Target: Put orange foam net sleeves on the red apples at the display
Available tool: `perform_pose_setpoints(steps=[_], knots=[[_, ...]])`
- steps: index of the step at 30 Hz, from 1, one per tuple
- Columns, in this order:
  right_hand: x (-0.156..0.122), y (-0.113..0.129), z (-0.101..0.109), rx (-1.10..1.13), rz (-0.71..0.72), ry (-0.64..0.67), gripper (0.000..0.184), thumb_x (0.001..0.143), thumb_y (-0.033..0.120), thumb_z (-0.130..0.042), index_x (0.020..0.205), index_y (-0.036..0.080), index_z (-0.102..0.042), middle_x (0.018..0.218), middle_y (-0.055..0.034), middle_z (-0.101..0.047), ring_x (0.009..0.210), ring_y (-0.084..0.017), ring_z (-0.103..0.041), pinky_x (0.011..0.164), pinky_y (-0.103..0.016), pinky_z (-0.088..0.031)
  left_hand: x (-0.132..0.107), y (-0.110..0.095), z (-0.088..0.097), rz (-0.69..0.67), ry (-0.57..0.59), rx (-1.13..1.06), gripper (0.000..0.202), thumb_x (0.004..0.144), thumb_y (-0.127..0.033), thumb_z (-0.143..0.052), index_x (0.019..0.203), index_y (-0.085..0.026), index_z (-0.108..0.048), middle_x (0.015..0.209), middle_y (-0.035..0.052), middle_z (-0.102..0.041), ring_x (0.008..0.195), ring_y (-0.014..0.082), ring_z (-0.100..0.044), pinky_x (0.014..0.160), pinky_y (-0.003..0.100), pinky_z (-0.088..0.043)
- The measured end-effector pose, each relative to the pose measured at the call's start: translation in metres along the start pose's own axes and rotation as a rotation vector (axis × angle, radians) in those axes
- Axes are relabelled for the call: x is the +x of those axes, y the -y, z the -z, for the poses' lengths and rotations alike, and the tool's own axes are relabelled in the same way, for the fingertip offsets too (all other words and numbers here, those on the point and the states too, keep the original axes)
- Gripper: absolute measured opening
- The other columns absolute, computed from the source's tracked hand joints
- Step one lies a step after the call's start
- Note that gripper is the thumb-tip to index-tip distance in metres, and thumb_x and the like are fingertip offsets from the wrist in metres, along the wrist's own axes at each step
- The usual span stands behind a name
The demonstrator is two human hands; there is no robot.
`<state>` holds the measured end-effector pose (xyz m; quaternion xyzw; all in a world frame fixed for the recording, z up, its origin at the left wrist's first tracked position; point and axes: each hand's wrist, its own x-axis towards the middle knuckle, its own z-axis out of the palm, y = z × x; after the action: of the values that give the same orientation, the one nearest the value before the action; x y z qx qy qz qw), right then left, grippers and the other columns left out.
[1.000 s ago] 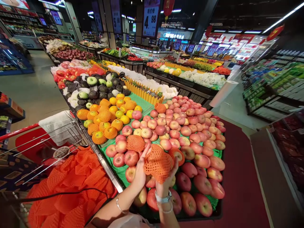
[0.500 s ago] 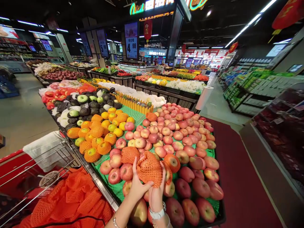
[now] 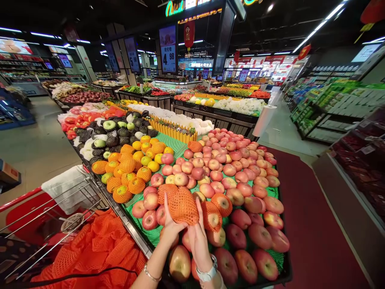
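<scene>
Between my two hands is an apple in an orange foam net (image 3: 183, 205), held above the apple display. My left hand (image 3: 172, 224) grips its left side, with the thumb beneath and the fingers up along the net. On the other side, my right hand (image 3: 197, 237) presses long, straight fingers against it. The net covers nearly all of the fruit. Just right of my right hand lie netted apples (image 3: 212, 216), and another netted fruit shows partly behind the held one. Bare red apples (image 3: 179, 263) surround my wrists on the green mat (image 3: 150, 237).
A cart (image 3: 57, 216) at the left holds a heap of orange foam nets (image 3: 99, 245). Netted oranges (image 3: 128, 164) and black-netted fruit (image 3: 112, 134) lie farther back. A plastic bag roll (image 3: 264, 120) stands at the display's far right corner.
The netted apple has turned in my hands, and its net now looks smoother and more stretched. My right fingers have straightened along its side. The view has shifted slightly.
</scene>
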<state>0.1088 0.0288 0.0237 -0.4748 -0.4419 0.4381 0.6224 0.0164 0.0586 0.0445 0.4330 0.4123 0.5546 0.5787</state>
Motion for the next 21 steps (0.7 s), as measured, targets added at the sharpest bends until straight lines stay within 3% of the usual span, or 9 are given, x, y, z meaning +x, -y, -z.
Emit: perform_pose_setpoints(steps=[3, 7, 9, 11, 13, 15, 18, 21], knots=[[0.007, 0.01, 0.003, -0.037, -0.018, -0.045, 0.044, 0.093, 0.043, -0.056, 0.133, 0.026, -0.065, 0.137, -0.0082, -0.065, 0.132, -0.024, -0.057, 0.115, -0.045, -0.045, -0.001, -0.002, -0.003, -0.035, -0.085, -0.119, 0.078, 0.065, -0.047, -0.077, 0.139, -0.031, -0.056, 0.142, 0.0039, -0.063, 0.144, 0.0298, -0.045, 0.122, 0.047, -0.034], [0.012, 0.011, 0.011, -0.175, 0.092, -0.195, 0.034, 0.091, 0.041, -0.056, 0.106, 0.021, -0.078, 0.122, -0.0116, -0.073, 0.118, -0.026, -0.064, 0.107, -0.045, -0.051, -0.001, 0.001, 0.0, 0.053, -0.076, -0.18, 0.076, 0.069, -0.045, -0.072, 0.141, -0.033, -0.053, 0.145, 0.0051, -0.061, 0.139, 0.028, -0.051, 0.12, 0.047, -0.037], [0.013, 0.009, 0.018, -0.154, 0.081, -0.214, 0.035, 0.093, 0.041, -0.052, 0.103, 0.02, -0.078, 0.116, -0.0112, -0.075, 0.113, -0.026, -0.066, 0.105, -0.044, -0.052, -0.001, 0.001, 0.004, 0.105, -0.068, -0.208, 0.076, 0.069, -0.048, -0.074, 0.141, -0.033, -0.054, 0.147, 0.006, -0.059, 0.139, 0.0296, -0.051, 0.12, 0.048, -0.037], [0.016, 0.007, 0.026, -0.126, 0.042, -0.152, 0.034, 0.093, 0.041, -0.052, 0.104, 0.02, -0.078, 0.113, -0.0102, -0.076, 0.111, -0.025, -0.067, 0.103, -0.043, -0.052, 0.0, -0.001, 0.008, 0.121, -0.058, -0.232, 0.081, 0.066, -0.048, -0.079, 0.142, -0.034, -0.054, 0.149, 0.0057, -0.058, 0.141, 0.0318, -0.048, 0.121, 0.049, -0.036], [0.021, 0.008, 0.035, -0.125, 0.004, -0.113, 0.032, 0.091, 0.041, -0.054, 0.099, 0.02, -0.076, 0.108, -0.0094, -0.076, 0.107, -0.025, -0.068, 0.1, -0.042, -0.054, 0.001, -0.004, 0.011, 0.092, -0.07, -0.263, 0.089, 0.063, -0.042, -0.085, 0.144, -0.035, -0.051, 0.149, 0.0036, -0.057, 0.143, 0.0334, -0.045, 0.122, 0.049, -0.033], [0.028, 0.012, 0.042, -0.14, -0.007, -0.167, 0.029, 0.09, 0.044, -0.056, 0.096, 0.02, -0.072, 0.104, -0.0089, -0.074, 0.102, -0.025, -0.068, 0.099, -0.042, -0.054, 0.0, -0.006, 0.012, 0.052, -0.098, -0.292, 0.097, 0.061, -0.034, -0.09, 0.148, -0.039, -0.047, 0.148, 0.0009, -0.059, 0.144, 0.0338, -0.044, 0.123, 0.048, -0.031], [0.036, 0.023, 0.045, -0.138, 0.004, -0.195, 0.032, 0.091, 0.046, -0.054, 0.108, 0.021, -0.066, 0.118, -0.01, -0.07, 0.114, -0.025, -0.065, 0.107, -0.044, -0.049, -0.002, -0.006, 0.012, 0.021, -0.039, -0.253, 0.113, 0.061, -0.027, -0.093, 0.155, -0.04, -0.033, 0.14, 0.0026, -0.066, 0.138, 0.0353, -0.053, 0.122, 0.051, -0.034], [0.038, 0.036, 0.039, -0.102, -0.027, 0.046, 0.044, 0.088, 0.04, -0.059, 0.129, 0.024, -0.059, 0.14, -0.0087, -0.06, 0.135, -0.025, -0.053, 0.116, -0.044, -0.043, -0.004, -0.007, 0.009, 0.016, 0.125, -0.135, 0.126, 0.066, -0.024, -0.09, 0.162, -0.033, -0.01, 0.134, 0.0096, -0.07, 0.13, 0.0355, -0.061, 0.118, 0.056, -0.037]])
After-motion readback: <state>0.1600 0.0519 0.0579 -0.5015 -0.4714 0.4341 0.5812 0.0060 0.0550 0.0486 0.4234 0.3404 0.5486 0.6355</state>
